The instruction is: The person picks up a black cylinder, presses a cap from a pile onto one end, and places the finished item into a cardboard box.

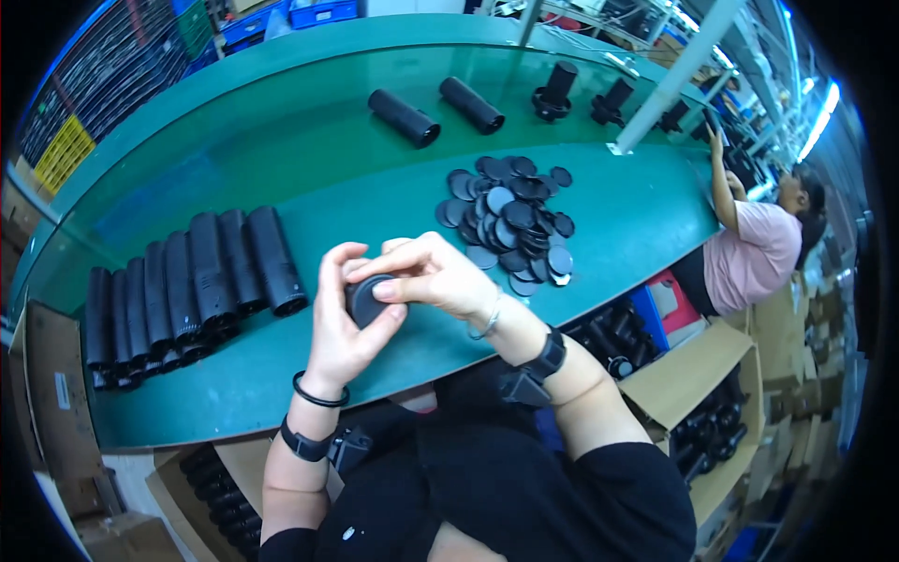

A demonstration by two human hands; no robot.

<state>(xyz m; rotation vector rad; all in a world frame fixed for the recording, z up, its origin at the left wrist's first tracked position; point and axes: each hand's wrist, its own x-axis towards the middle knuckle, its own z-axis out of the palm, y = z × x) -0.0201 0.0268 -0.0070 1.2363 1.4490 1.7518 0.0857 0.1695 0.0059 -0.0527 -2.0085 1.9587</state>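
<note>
Above the near part of the green worktop [375, 379], a black round cap [363, 303] is held between my two hands. My left hand [339, 323] curls around its left side, fingers and thumb closed on it. From the right, my right hand [438, 273] pinches it, the thumb lying over its face. My fingers cover part of it, and I cannot tell whether anything is behind it. Just beyond my right hand lies a loose pile of black discs [510, 217]. Left of my hands, several black ribbed tubes [194, 276] lie side by side in a row.
Farther back lie two black tubes [405, 118], with black flanged parts [554, 92] standing to their right near a metal post [679, 75]. A cardboard box [698, 384] of black parts stands below the right edge. Another person [758, 239] works at the right.
</note>
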